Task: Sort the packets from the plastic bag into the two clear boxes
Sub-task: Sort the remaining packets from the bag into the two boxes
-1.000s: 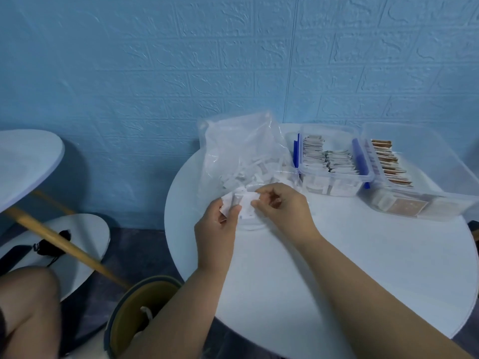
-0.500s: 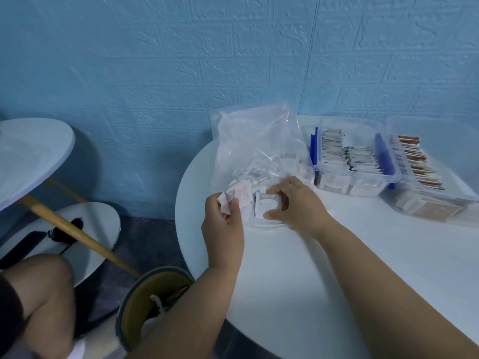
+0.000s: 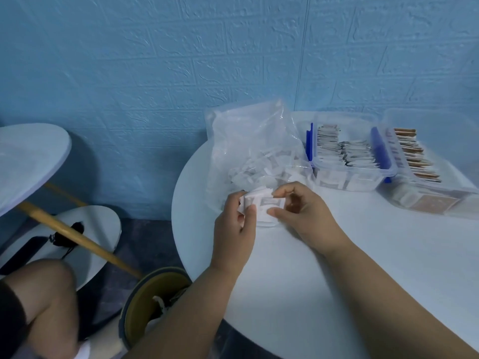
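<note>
A clear plastic bag (image 3: pixel 248 141) full of small white packets lies on the round white table (image 3: pixel 337 268), its mouth toward me. My left hand (image 3: pixel 234 229) grips a small stack of white packets (image 3: pixel 248 200) just in front of the bag. My right hand (image 3: pixel 303 216) pinches one white packet (image 3: pixel 269 203) between thumb and forefinger, right against that stack. Two clear boxes stand to the right: the nearer box (image 3: pixel 347 177) with blue latches holds rows of grey-white packets, the far-right box (image 3: pixel 427 200) holds brown-edged ones.
A blue textured wall stands behind the table. A second white table (image 3: pixel 28 156) with a wooden leg (image 3: pixel 77 237) is at the left. Below the table edge are a round bin (image 3: pixel 153 301) and my knee (image 3: pixel 44 301).
My right hand has picked a packet from the bag's mouth and brought it left against the stack in my left hand. The camera has swung left.
</note>
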Tool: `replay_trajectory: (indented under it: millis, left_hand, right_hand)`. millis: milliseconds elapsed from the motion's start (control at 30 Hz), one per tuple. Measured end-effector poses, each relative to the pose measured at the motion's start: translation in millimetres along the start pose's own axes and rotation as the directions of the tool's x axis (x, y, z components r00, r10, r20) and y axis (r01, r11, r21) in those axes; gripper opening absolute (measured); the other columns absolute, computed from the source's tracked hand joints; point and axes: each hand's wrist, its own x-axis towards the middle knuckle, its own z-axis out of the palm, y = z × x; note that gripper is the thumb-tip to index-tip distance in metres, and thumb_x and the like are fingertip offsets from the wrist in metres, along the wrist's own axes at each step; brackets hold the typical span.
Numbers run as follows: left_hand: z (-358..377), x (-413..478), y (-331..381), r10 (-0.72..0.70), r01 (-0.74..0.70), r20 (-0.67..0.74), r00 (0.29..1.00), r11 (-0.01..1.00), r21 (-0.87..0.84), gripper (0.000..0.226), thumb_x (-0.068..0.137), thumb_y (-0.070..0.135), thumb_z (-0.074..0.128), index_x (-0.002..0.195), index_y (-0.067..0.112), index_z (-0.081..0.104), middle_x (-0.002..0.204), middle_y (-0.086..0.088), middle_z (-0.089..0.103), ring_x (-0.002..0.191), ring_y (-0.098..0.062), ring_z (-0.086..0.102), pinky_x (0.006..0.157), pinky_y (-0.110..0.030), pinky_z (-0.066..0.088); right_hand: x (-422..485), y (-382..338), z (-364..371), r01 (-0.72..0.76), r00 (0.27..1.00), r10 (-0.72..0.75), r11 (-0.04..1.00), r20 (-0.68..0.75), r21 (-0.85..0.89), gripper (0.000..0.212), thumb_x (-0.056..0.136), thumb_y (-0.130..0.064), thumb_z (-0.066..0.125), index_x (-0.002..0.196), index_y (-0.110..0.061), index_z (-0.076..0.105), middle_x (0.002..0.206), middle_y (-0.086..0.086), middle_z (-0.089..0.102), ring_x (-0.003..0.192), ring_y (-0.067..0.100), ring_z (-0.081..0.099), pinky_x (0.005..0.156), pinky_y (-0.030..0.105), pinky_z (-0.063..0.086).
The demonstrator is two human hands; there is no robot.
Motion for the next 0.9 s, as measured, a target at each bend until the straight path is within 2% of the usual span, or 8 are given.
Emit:
replay_trajectory:
  millis: [100,167,267,433,533,633,800,900]
  left_hand:
    - [0,-4,2,0.064,-0.064,0.063,0.996,0.998,-0.003,0.016,0.096,0.016,0.046,0.109,0.025,0.047,0.103,0.005,0.06,0.088,-0.007,0.058,0.069,-0.003,0.043]
    - [0,-7,4,0.106,-0.106,0.1,0.989,0.994,0.0,0.017,0.096,0.015,0.046,0.11,0.024,0.047,0.103,0.007,0.059,0.089,-0.005,0.057,0.071,-0.003,0.042]
    - [8,-15,9,0.122,-0.121,0.152,0.981,0.993,-0.019,0.024,0.095,0.016,0.048,0.119,0.016,0.046,0.106,0.01,0.055,0.093,-0.005,0.056,0.074,-0.003,0.041]
    - [30,-33,19,0.142,-0.121,0.226,0.964,0.987,-0.104,0.029,0.095,0.022,0.045,0.123,0.016,0.045,0.119,0.003,0.055,0.107,-0.005,0.053,0.087,-0.01,0.04]
    - [42,-42,20,0.14,-0.12,0.292,0.946,0.989,-0.086,0.032,0.092,0.026,0.045,0.124,0.02,0.045,0.115,0.003,0.058,0.104,-0.009,0.055,0.089,-0.023,0.044]
    - [45,-47,18,0.133,-0.121,0.322,0.937,0.991,-0.059,0.038,0.093,0.017,0.051,0.129,0.025,0.042,0.122,0.007,0.055,0.107,-0.009,0.055,0.092,-0.029,0.046]
    - [40,-47,18,0.131,-0.137,0.301,0.945,0.991,-0.002,0.047,0.094,0.018,0.051,0.138,0.027,0.036,0.127,0.016,0.047,0.111,0.002,0.046,0.091,-0.006,0.036]
    - [41,-49,18,0.125,-0.142,0.257,0.958,0.989,0.05,0.05,0.094,0.019,0.051,0.14,0.025,0.032,0.122,0.006,0.056,0.106,-0.008,0.055,0.089,-0.02,0.044]
  right_hand:
    - [-4,1,0,0.014,1.0,-0.014,0.999,-0.01,-0.03,0.044,0.074,0.002,0.073,0.097,-0.032,0.056,0.074,0.0,0.053,0.062,0.01,0.047,0.062,0.023,0.043]
    - [-10,0,-1,0.065,0.998,-0.064,0.993,0.014,-0.1,0.054,0.076,-0.001,0.072,0.105,-0.043,0.054,0.088,-0.002,0.061,0.067,0.012,0.05,0.069,0.024,0.046]
    - [-20,-3,-8,0.179,0.983,-0.182,0.94,0.017,-0.289,0.058,0.078,-0.007,0.072,0.108,-0.05,0.049,0.085,0.001,0.061,0.065,0.009,0.048,0.066,0.015,0.043]
    - [-42,-2,-38,0.375,0.915,-0.396,0.756,0.083,-0.537,0.048,0.082,-0.029,0.065,0.127,-0.034,0.049,0.095,-0.033,0.051,0.08,-0.006,0.045,0.077,0.004,0.035]
    - [-57,6,-53,0.479,0.864,-0.456,0.61,0.215,-0.631,0.048,0.092,-0.039,0.047,0.137,-0.026,0.037,0.091,-0.018,0.046,0.08,0.0,0.04,0.078,0.009,0.032]
    - [-66,16,-60,0.476,0.865,-0.441,0.568,0.239,-0.671,0.05,0.096,-0.047,0.032,0.138,-0.02,0.034,0.096,0.0,0.053,0.084,0.008,0.043,0.075,0.016,0.035]
    - [-64,21,-50,0.479,0.867,-0.418,0.553,0.27,-0.682,0.049,0.092,-0.034,0.044,0.135,-0.01,0.044,0.099,0.007,0.057,0.085,0.011,0.046,0.074,0.014,0.034]
    - [-64,22,-51,0.484,0.865,-0.422,0.558,0.271,-0.674,0.044,0.093,-0.029,0.044,0.134,-0.014,0.041,0.098,0.004,0.056,0.085,0.01,0.046,0.075,0.015,0.034]
